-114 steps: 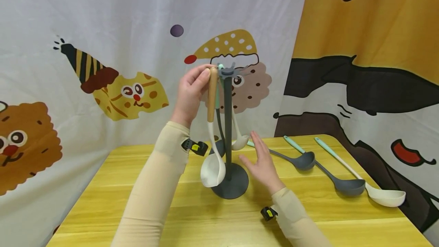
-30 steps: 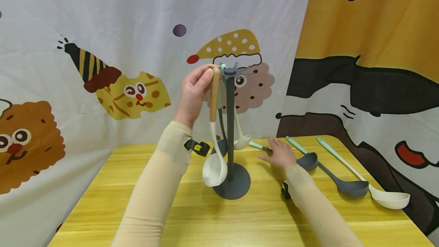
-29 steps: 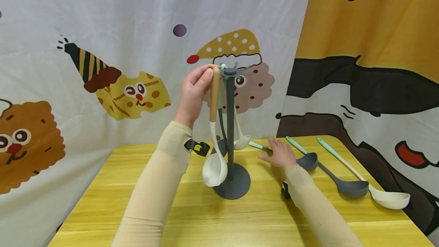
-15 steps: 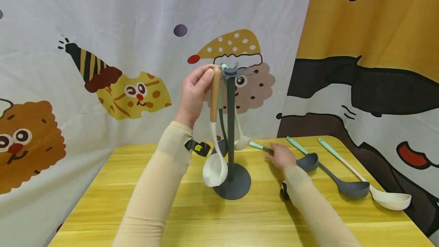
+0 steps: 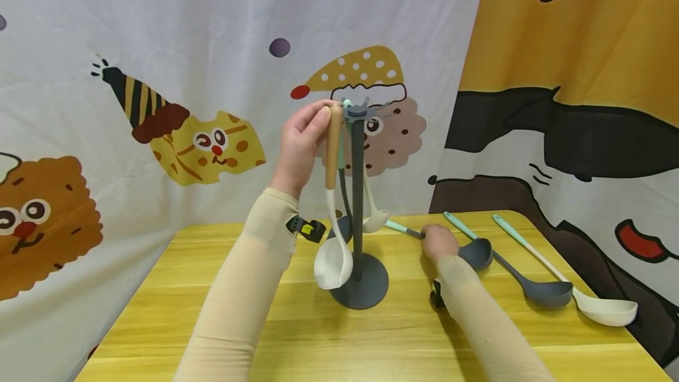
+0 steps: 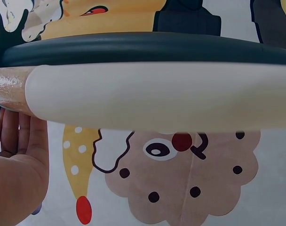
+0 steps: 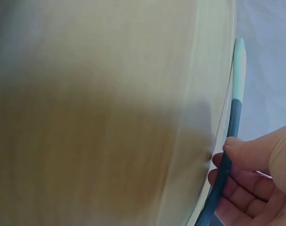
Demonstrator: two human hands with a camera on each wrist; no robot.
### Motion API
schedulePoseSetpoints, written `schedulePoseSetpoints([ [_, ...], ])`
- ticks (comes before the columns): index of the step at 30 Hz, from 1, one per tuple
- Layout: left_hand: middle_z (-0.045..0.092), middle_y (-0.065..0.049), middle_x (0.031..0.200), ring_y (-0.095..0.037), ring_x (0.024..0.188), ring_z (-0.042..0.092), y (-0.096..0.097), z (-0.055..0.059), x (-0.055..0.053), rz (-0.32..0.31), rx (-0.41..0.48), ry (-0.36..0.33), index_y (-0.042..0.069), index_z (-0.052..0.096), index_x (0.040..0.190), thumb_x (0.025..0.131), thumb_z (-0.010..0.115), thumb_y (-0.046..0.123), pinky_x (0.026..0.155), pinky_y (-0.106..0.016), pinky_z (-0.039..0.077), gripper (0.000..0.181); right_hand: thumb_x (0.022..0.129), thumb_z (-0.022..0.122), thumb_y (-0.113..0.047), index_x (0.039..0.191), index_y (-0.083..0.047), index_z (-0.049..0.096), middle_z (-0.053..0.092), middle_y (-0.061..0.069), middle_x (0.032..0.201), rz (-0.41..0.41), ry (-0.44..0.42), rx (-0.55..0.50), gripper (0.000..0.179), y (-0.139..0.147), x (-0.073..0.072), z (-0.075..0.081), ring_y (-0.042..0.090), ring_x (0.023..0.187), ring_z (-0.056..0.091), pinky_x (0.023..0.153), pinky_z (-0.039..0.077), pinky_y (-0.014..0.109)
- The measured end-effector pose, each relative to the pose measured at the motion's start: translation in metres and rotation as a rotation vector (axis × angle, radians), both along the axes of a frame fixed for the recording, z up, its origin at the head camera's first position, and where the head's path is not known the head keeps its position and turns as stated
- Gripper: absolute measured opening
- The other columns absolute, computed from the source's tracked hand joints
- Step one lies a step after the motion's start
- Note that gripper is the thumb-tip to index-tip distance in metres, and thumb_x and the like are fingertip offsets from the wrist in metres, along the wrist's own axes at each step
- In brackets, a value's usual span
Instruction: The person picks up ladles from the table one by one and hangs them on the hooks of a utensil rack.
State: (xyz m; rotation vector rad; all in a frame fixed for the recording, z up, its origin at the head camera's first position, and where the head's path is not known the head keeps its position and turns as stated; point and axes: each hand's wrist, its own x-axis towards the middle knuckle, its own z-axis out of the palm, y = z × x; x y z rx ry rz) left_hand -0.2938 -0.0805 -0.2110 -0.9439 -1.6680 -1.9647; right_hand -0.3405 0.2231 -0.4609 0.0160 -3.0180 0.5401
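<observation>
My left hand (image 5: 301,145) pinches the top of a white ladle's wooden handle (image 5: 333,146), beside the hooked head of a dark grey utensil stand (image 5: 358,193). Its white bowl (image 5: 333,263) hangs over the stand's round base. In the left wrist view, the ladle (image 6: 133,96) crosses the picture and hides part of the hand (image 6: 20,174). Over the table, my right hand (image 5: 440,243) grips the shaft of a grey ladle with a mint handle (image 5: 396,226); its bowl (image 5: 477,253) shows past the wrist. In the right wrist view, thumb and fingers pinch the dark shaft (image 7: 221,176).
A mint-handled grey ladle (image 5: 546,290) and a mint-handled white ladle (image 5: 605,310) lie on the wooden table (image 5: 329,341) at the right. Behind the stand's pole hang a grey ladle (image 5: 342,229) and a small white ladle (image 5: 376,220). A printed curtain (image 5: 223,28) stands behind the table.
My right hand has moved from beside the stand rightward to the grey ladle, and its spread fingers have closed round the shaft. The left hand keeps its hold on the wooden-handled ladle.
</observation>
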Motion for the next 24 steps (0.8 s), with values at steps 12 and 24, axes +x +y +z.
schedulePoseSetpoints([
  [12, 0.063, -0.006, 0.114, -0.024, 0.105, 0.058, 0.0009, 0.0005, 0.0010, -0.002, 0.000, 0.000, -0.006, 0.061, 0.121, 0.102, 0.050, 0.019, 0.103, -0.039, 0.045, 0.034, 0.093, 0.058, 0.000, 0.110, -0.001, 0.072, 0.066, 0.022, 0.104, -0.035, -0.011, 0.001, 0.022, -0.0034, 0.0041, 0.0025, 0.041, 0.092, 0.063, 0.079, 0.052, 0.055],
  [24, 0.063, -0.006, 0.113, -0.025, 0.104, 0.058, 0.0011, 0.0000, 0.0013, -0.001, 0.007, -0.001, -0.005, 0.062, 0.120, 0.101, 0.051, 0.019, 0.102, -0.040, 0.045, 0.033, 0.093, 0.058, 0.001, 0.115, -0.002, 0.069, 0.064, 0.023, 0.108, -0.042, 0.030, -0.043, 0.025, -0.0047, 0.0076, 0.0087, 0.042, 0.097, 0.061, 0.080, 0.051, 0.057],
])
